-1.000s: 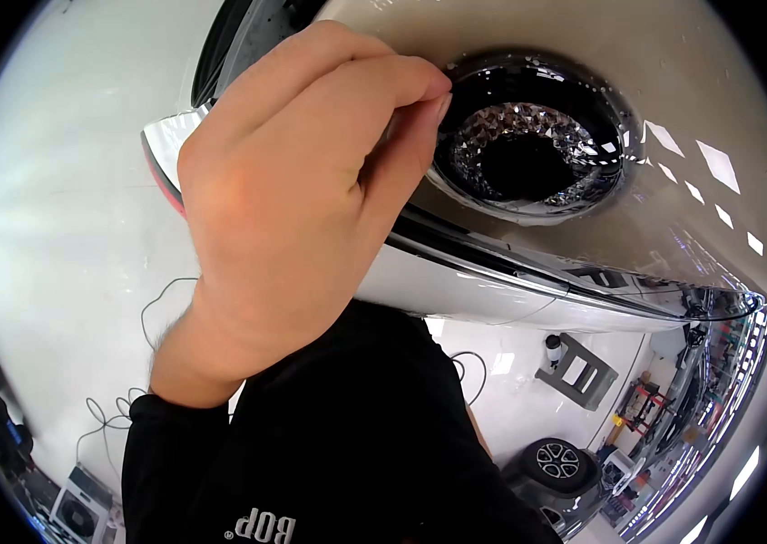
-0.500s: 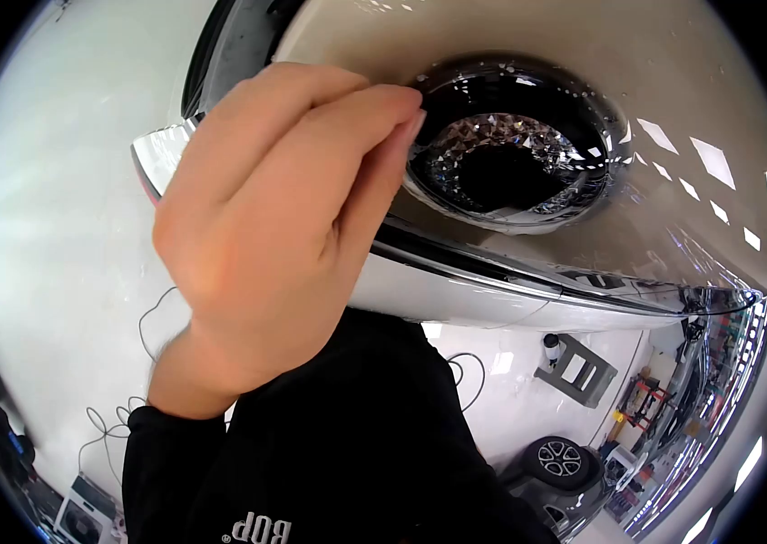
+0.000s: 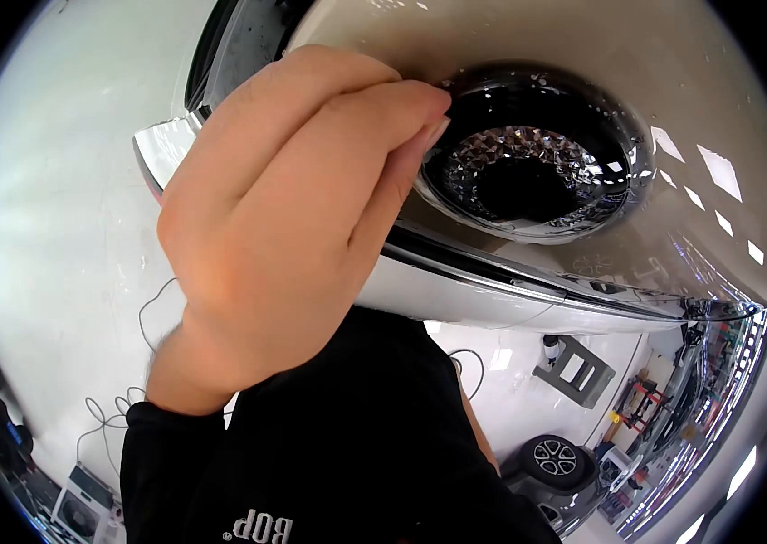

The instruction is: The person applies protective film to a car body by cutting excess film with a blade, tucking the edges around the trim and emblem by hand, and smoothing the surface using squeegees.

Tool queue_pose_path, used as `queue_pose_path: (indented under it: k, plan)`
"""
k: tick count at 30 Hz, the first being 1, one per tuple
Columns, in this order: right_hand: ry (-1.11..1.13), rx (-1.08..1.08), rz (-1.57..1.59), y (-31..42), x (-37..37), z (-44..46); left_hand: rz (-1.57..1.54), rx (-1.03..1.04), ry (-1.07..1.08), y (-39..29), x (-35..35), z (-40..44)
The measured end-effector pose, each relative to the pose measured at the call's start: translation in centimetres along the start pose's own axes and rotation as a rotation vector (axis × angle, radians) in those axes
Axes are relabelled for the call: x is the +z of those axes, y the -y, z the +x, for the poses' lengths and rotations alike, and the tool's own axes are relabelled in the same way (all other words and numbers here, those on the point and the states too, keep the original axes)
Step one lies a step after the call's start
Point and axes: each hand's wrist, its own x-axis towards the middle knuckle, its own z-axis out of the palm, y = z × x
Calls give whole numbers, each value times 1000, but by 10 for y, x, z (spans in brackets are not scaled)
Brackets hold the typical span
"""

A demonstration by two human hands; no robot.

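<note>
My left hand is raised over the front of a car with its back toward me. Thumb and fingertips are pinched together at the left rim of an oval car headlight. Whatever lies between the fingertips, if anything, is hidden or too small to make out. The lamp has a dark, glossy lens with sparkling facets inside, and small clear drops dot its surround. Around it spreads glossy beige bodywork with bright ceiling-light reflections. My right hand is out of view; a narrow strip of skin shows beside my black shirt.
Below the headlight runs a dark seam above the pale bumper. A grey step stool stands on the light floor. Thin cables lie at the lower left. Another car's wheel shows at the lower right.
My pinched left hand has shifted slightly right and up in the view. The headlight also sits a little further right and lower. A strip of skin now shows beside my shirt.
</note>
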Motion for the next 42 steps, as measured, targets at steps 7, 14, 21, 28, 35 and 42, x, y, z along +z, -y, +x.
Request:
queue_pose_path:
  k: [7,14,21,28,35,42]
  plan:
    - [-11,-29,1,4,0,12,98,-6,196,-20,-16,23]
    - [-20,-99,23,-4,9,38,97,-17,143,-17,-9,17]
    - [-67,-66,-7,44,-22,30,66,-20,62,-11,-1,9]
    - [26,56,238,109,-73,7,-7,-50,-53,-7,12,-2]
    - [60,-505,218,342,-144,-104,-105,4,-2,-2,4,-2]
    - [-118,-1011,539,425,-187,-150,88,182,100,-4,-10,18]
